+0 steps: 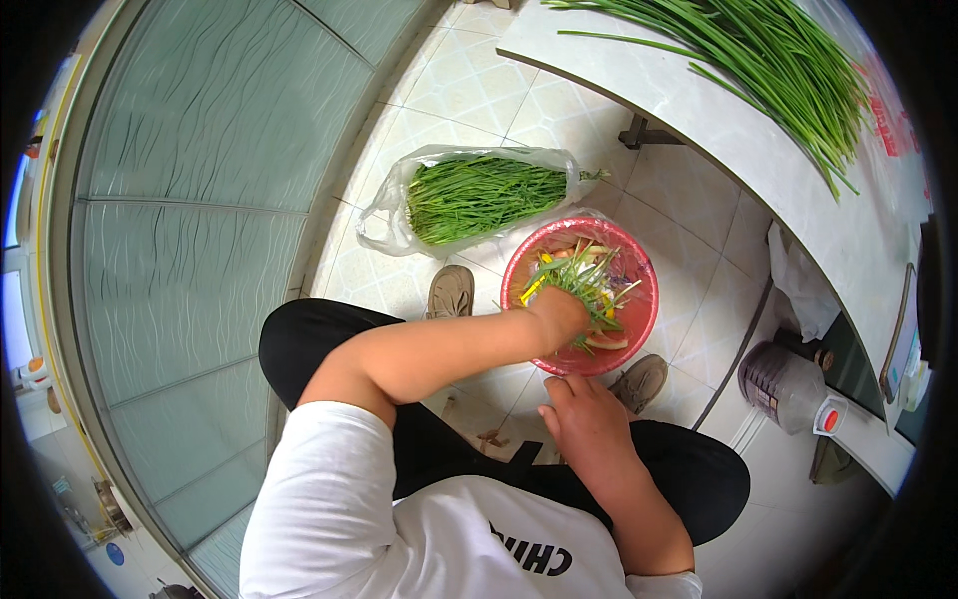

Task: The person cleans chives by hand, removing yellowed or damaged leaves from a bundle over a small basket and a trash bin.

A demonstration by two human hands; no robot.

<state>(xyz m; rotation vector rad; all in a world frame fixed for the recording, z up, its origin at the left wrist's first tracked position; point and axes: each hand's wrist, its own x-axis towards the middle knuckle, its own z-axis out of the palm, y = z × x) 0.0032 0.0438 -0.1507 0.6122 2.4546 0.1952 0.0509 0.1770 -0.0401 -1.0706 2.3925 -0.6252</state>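
My left hand (561,320) reaches down into a red plastic bin (642,329), its fingers hidden among green leaf scraps (575,275). Whether it grips any of them cannot be made out. A clear plastic liner covers the bin's inside, with yellow bits and a pale rind piece (605,342) among the waste. Close against the bin's near rim is my right hand (587,415), fingers bent, thumb apart, nothing visible in it. Just beyond the bin, a translucent plastic bag (383,223) full of green garlic chives (486,196) lies on the tiled floor.
A pale tabletop (636,82) at upper right bears a loose heap of long chives (786,67). Beneath it stands a metal leg (650,136). A large plastic jug (782,389) is at right. Frosted glass panels (194,150) line the left. My shoes (450,290) flank the bin.
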